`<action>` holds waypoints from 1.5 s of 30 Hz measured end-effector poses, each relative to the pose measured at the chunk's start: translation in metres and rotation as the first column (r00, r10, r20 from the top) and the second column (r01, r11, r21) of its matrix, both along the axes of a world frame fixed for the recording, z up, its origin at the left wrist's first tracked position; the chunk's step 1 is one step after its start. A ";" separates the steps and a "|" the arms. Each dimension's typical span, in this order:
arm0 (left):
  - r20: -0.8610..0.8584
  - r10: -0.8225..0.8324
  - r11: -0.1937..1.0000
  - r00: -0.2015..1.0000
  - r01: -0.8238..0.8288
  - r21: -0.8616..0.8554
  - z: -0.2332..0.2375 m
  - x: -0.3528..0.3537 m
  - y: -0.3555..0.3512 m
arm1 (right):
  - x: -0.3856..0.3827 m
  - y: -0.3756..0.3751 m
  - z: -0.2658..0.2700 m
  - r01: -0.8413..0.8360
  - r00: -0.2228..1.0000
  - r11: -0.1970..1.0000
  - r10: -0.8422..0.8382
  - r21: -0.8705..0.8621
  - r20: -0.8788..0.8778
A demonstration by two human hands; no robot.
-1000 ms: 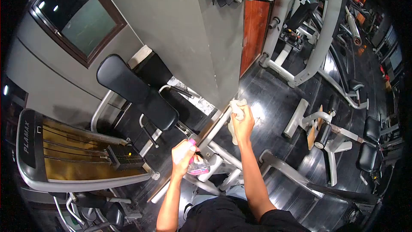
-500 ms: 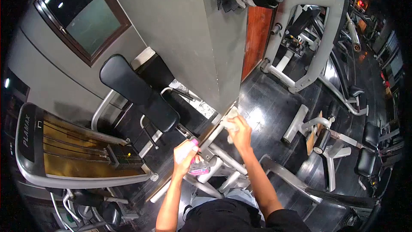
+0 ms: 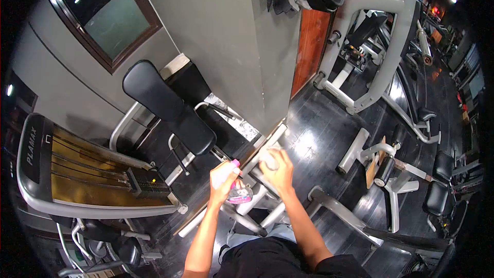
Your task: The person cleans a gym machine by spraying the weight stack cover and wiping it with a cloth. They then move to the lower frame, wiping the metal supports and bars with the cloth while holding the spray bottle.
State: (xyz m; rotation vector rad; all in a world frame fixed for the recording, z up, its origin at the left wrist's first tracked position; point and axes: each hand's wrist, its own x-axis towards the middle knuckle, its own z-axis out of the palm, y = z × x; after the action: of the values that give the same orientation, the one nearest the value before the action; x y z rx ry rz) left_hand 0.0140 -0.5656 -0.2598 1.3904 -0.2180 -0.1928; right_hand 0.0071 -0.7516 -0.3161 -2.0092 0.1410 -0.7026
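Observation:
My left hand [image 3: 222, 179] is wrapped round the neck of a spray bottle [image 3: 240, 194] with a pink nozzle and a clear body holding pink at its base. The bottle hangs over the grey metal frame of a gym machine. My right hand [image 3: 278, 169] is closed on a pale, crumpled cloth [image 3: 268, 158], most of it hidden by the fingers. That cloth is against or just above a light metal bar [image 3: 271, 137] of the frame; contact cannot be made out.
A black padded seat [image 3: 198, 135] and a weight stack machine [image 3: 103, 175] stand to the left. Ahead is a grey wall corner [image 3: 262, 72]. At right are a large grey frame machine [image 3: 396, 46] and a bench with rollers [image 3: 386, 170] on the dark floor.
My right hand has moved back toward me and slightly left along the bar, with the cloth. The left hand and spray bottle have shifted only slightly; the bottle's tilt has changed.

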 end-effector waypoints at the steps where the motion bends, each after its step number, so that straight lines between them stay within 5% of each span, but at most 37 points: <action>1: 0.002 -0.001 1.000 1.000 0.001 -0.002 0.000 0.000 0.000 | -0.007 0.008 -0.005 0.001 1.000 1.000 -0.001 -0.002 0.002; 7: -0.006 -0.008 0.999 1.000 0.008 -0.031 -0.003 0.000 0.002 | -0.021 0.019 -0.028 -0.224 0.975 0.975 0.224 -0.010 0.002; 15: -0.078 0.075 0.981 0.994 -0.088 -0.176 -0.006 -0.011 0.009 | 0.020 -0.024 -0.003 0.099 0.995 0.991 -0.098 -0.088 0.016; 18: -0.095 0.118 0.980 0.989 -0.131 -0.152 -0.004 -0.026 0.018 | 0.003 0.000 -0.003 -0.052 0.987 0.990 0.071 0.131 -0.146; 28: -0.101 0.176 0.984 0.979 -0.175 0.012 -0.008 -0.069 0.039 | -0.042 0.053 -0.030 -0.331 0.943 0.941 0.331 -0.074 -0.023; 31: -0.107 0.178 0.984 0.978 -0.179 0.004 -0.014 -0.079 0.040 | -0.037 0.043 -0.006 -0.289 0.954 0.947 0.297 -0.143 0.041; 43: -0.099 0.348 0.930 0.932 -0.356 -0.091 -0.040 -0.110 0.048 | -0.038 0.061 0.001 -0.234 0.959 0.972 0.232 0.010 -0.163; 45: -0.022 0.368 0.928 0.929 -0.366 0.060 -0.036 -0.110 0.047 | -0.031 0.058 -0.005 -0.207 0.978 0.978 0.208 0.015 -0.014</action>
State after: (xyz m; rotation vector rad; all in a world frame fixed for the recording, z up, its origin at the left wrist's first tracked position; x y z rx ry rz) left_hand -0.0965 -0.5187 -0.2954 1.4553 0.0793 0.0910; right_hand -0.0243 -0.6933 -0.3207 -1.9819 -0.0544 -0.5511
